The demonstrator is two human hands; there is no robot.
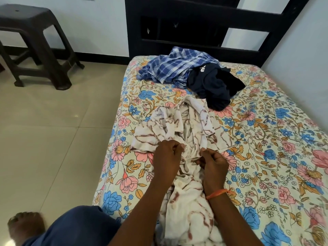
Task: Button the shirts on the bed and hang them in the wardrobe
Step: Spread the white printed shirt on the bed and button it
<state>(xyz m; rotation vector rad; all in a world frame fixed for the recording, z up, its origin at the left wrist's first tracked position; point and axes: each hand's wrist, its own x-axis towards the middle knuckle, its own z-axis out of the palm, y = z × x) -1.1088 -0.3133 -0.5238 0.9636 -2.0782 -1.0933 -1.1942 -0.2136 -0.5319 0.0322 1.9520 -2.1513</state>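
I clamp left hand (167, 153) and right hand (212, 161) on the white shirt (186, 125) front edges, collar at 12 o'clock, aligning them for buttoning.

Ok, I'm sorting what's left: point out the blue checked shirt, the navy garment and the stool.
blue checked shirt (174, 67), head view, middle of fabric.
navy garment (215, 87), head view, centre of heap.
stool (26, 16), head view, seat top.

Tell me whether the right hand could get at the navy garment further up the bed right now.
Probably not yet: the right hand is pinching the white marbled shirt, as is the left hand. Once it lets go, nothing stands between it and the navy garment.
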